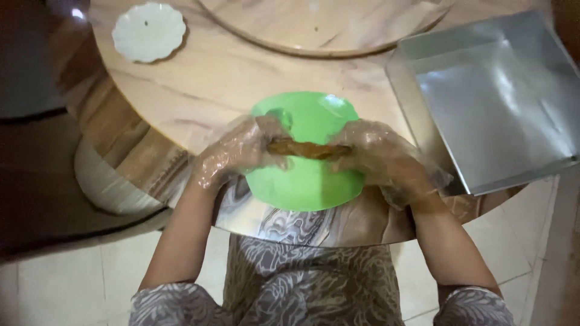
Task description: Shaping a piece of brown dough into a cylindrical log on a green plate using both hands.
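Now I hold a brown strip (308, 149) over the green bowl (308, 181) on the counter (223, 78): gloved left hand (238, 151) closed on one end, gloved right hand (377, 154) closed on the other. Metal tray (495, 102) just right.

Your bowl (308, 181) is bright green, the strip (308, 149) you hold over it brown. Table (229, 84): beige marble w/ darker veins. Tray (495, 102) silver-grey, small plate (148, 30) pale white, your clothes grey-white swirl print.
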